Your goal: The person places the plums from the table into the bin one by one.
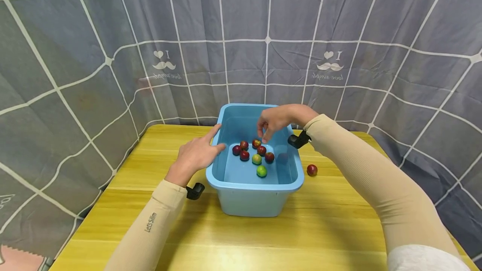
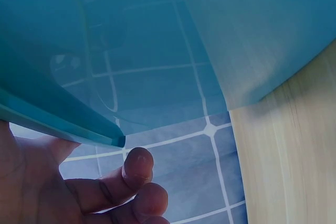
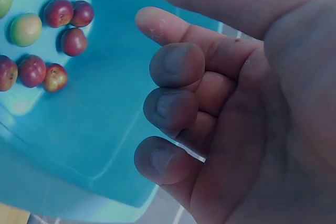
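A light blue plastic basin (image 1: 252, 187) stands on the table with several small round fruits inside. Most are dark red plums (image 1: 244, 155); one is yellow-green (image 1: 257, 159) and one bright green (image 1: 261, 171). My left hand (image 1: 197, 152) rests at the basin's left rim, thumb reaching over the edge and index finger along it. In the left wrist view its other fingers hang loosely bent below the rim (image 2: 113, 137). Above the fruits, inside the basin's far right part, is my right hand (image 1: 275, 119). Its fingers are loosely curled, and the right wrist view shows nothing in them.
One red plum (image 1: 312, 170) lies on the wooden table (image 1: 320, 229) to the right of the basin. A grey curtain (image 1: 244, 20) with white grid lines hangs behind and at both sides of the table.
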A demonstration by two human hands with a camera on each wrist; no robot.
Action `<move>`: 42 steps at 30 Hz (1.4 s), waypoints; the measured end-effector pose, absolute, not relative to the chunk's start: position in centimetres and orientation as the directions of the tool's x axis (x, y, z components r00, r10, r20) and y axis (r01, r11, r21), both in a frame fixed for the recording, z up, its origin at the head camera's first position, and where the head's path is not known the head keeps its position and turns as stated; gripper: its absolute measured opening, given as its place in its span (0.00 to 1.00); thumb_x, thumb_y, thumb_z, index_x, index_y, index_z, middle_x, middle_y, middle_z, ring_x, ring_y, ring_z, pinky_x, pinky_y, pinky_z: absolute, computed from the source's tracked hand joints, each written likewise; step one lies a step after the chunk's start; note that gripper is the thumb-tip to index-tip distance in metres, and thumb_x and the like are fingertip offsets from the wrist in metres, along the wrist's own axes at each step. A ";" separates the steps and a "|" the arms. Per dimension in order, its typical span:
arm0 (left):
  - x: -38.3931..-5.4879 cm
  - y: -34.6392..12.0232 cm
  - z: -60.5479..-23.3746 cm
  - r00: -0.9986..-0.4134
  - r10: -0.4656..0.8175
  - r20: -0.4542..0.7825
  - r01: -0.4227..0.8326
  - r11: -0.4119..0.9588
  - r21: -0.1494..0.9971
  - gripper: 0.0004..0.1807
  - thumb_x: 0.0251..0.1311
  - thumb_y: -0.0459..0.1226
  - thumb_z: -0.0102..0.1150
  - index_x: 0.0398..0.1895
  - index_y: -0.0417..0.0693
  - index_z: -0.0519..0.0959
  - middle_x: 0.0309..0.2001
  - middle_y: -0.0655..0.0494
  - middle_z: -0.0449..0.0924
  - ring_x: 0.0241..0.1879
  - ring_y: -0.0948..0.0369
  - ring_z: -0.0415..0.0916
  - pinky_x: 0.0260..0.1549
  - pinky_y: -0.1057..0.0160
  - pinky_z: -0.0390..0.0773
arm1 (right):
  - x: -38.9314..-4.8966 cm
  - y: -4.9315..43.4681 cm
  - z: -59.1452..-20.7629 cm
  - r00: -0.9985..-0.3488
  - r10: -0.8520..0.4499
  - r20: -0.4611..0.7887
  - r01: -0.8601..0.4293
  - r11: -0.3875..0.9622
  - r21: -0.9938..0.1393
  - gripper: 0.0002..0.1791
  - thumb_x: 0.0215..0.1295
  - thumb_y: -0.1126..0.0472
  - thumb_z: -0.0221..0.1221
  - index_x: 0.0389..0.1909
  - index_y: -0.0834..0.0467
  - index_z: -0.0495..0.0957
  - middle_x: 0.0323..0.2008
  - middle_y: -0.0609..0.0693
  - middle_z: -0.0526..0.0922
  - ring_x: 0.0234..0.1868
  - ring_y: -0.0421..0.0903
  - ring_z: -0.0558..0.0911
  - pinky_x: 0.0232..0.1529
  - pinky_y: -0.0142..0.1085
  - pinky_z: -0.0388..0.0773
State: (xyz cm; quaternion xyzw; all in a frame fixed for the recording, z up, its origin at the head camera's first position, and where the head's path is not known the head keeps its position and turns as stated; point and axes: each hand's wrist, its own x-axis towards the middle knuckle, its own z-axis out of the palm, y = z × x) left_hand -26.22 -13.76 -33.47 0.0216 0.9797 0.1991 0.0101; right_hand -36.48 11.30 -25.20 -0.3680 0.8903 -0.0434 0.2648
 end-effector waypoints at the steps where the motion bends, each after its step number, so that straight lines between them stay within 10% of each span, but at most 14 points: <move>1: -26.2 -13.8 -33.5 -0.999 0.046 -0.012 0.038 0.920 0.390 0.39 0.68 0.63 0.43 0.80 0.79 0.44 0.47 0.48 0.82 0.38 0.51 0.78 0.26 0.54 0.71 | -36.4 11.5 -25.1 -0.587 -0.686 -0.431 -0.635 0.719 -0.280 0.11 0.66 0.53 0.66 0.44 0.53 0.83 0.29 0.47 0.74 0.31 0.43 0.70 0.35 0.36 0.67; 42: -26.1 -13.9 -33.5 -0.998 0.066 -0.014 0.054 0.910 0.412 0.40 0.69 0.62 0.43 0.81 0.76 0.43 0.61 0.43 0.78 0.41 0.48 0.79 0.24 0.55 0.72 | -31.4 25.8 -30.2 -0.856 -0.477 0.200 -0.429 0.438 -0.790 0.19 0.73 0.54 0.59 0.61 0.57 0.76 0.32 0.57 0.72 0.29 0.49 0.71 0.33 0.38 0.72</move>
